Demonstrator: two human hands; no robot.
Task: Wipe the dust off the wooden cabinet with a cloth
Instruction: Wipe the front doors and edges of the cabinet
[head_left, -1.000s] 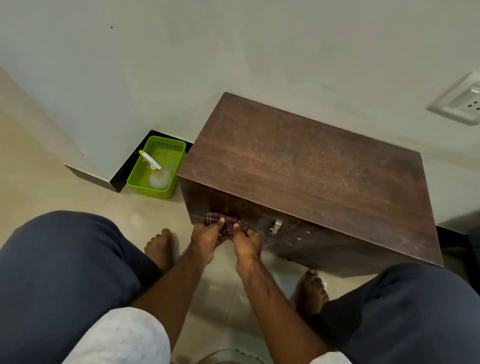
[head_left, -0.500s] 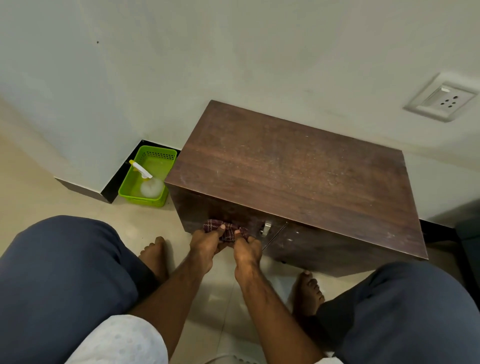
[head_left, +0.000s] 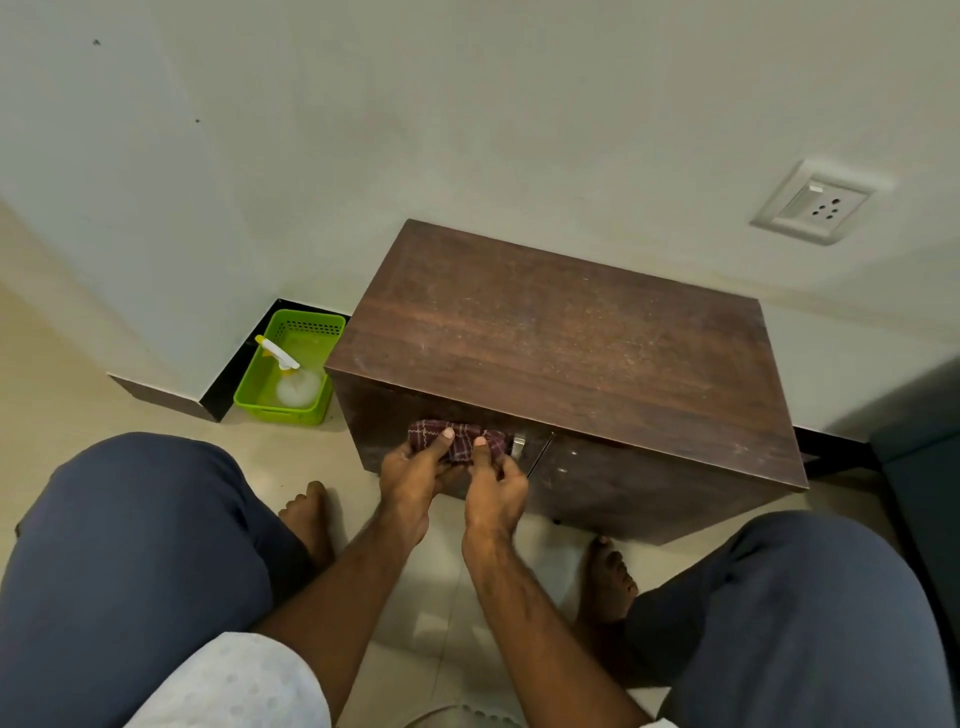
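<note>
A low dark wooden cabinet (head_left: 571, 353) stands against the wall, its top speckled with dust. In front of its left door a bunched maroon checked cloth (head_left: 460, 440) is held by both hands. My left hand (head_left: 413, 473) grips the cloth's left part, thumb on top. My right hand (head_left: 493, 480) pinches its right part, just left of the metal door handle (head_left: 518, 446). Whether the cloth touches the door front I cannot tell.
A green plastic basket (head_left: 260, 400) holding a spray bottle (head_left: 291, 374) sits on the floor left of the cabinet, in the wall corner. A wall socket (head_left: 815, 205) is above right. My knees and bare feet flank the cabinet on the tiled floor.
The view has shifted so the cabinet sits lower in frame. Both hands keep holding the cloth and have spread it slightly wider along the left door, nearer the handle.
</note>
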